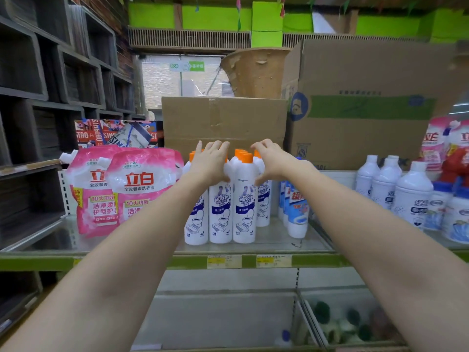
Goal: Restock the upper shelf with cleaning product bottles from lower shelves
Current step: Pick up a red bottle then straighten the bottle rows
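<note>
Several white Mr Muscle bottles point(243, 212) with orange caps stand in rows on the upper shelf point(279, 245). My left hand point(210, 161) rests over the tops and necks of the left bottles, fingers spread. Over the caps of the right-hand bottles my right hand point(272, 161) hovers with its fingers apart, touching their shoulders. Neither hand has a bottle lifted. The rear bottles are partly hidden behind the hands.
Pink detergent pouches point(132, 191) stand to the left, blue-labelled bottles point(295, 209) and white bottles point(411, 194) to the right. Cardboard boxes point(223, 120) sit behind the bottles. A lower shelf bin point(350, 323) holds dark-capped bottles. Price tags point(248, 261) line the shelf edge.
</note>
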Tool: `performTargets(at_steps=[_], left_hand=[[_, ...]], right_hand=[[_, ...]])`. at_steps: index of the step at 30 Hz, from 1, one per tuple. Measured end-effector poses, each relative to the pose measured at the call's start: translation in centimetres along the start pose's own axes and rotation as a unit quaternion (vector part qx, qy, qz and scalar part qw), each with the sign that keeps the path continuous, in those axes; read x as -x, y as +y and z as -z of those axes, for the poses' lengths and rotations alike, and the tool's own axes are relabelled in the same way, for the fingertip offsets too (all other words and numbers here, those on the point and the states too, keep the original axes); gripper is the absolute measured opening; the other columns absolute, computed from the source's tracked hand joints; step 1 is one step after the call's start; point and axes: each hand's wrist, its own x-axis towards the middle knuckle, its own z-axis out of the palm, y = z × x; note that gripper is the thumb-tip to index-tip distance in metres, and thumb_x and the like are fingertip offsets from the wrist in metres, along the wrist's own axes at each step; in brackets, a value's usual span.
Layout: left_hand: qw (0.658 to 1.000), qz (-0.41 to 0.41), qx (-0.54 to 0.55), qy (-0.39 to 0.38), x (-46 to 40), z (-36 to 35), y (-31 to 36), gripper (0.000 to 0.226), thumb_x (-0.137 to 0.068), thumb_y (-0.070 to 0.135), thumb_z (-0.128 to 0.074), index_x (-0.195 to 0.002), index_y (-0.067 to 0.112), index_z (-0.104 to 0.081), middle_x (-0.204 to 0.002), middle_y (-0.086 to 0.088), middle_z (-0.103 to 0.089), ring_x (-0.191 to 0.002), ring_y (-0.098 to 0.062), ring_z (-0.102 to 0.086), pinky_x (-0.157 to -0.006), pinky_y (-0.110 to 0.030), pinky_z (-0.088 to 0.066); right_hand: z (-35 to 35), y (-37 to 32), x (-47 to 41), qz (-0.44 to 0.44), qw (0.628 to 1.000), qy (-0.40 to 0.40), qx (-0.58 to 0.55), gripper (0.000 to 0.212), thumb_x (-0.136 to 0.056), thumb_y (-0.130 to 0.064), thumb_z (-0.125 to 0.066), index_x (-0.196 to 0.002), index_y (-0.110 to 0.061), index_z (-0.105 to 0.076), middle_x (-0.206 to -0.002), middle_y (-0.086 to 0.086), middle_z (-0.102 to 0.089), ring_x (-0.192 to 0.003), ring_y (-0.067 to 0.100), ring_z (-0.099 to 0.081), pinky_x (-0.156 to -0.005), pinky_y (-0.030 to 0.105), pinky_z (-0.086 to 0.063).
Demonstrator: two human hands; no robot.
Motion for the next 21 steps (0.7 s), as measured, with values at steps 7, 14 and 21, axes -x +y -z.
performTargets(at_steps=[7,14,21], left_hand=[[0.993,-0.09,0.07,0.024,-1.8,0.8,5.4,0.058,-0.093,0.044,-0.065,-0.139,0.015,-0.047,-0.133,-0.006,-0.054,-0.125,-0.028,-0.047,-0.099,-0.043,-0.044],[0.985,-0.111,0.134,-0.004,-2.8,-0.3,11.4,0.033,-0.093,0.03,-0.065,-0.121,0.013,-0.057,-0.121,-0.006,-0.059,-0.114,-0.025,-0.053,-0.093,-0.041,-0.048],[0.962,0.058,0.244,-0.106,-2.6,-3.3,15.7,0.043,-0.092,0.025,-0.067,-0.13,0.009,-0.051,-0.12,-0.009,-0.06,-0.102,-0.023,-0.059,-0.094,-0.039,-0.053]], right_hand=[[1.5,6.0,2.7,-0.067,0.997,-0.014,0.025,0.072,-0.077,-0.026,-0.084,-0.138,-0.02,-0.046,-0.135,0.006,-0.043,-0.124,0.028,-0.046,-0.099,0.049,-0.049],[1.4,11.2,4.4,-0.122,0.991,0.045,-0.025,0.066,-0.079,-0.016,-0.077,-0.135,-0.018,-0.043,-0.128,0.007,-0.044,-0.12,0.029,-0.049,-0.095,0.047,-0.051],[-1.9,13.6,4.9,-0.197,0.955,-0.012,-0.223,0.064,-0.086,-0.031,-0.075,-0.137,-0.006,-0.045,-0.128,0.01,-0.058,-0.107,0.024,-0.057,-0.084,0.036,-0.05]])
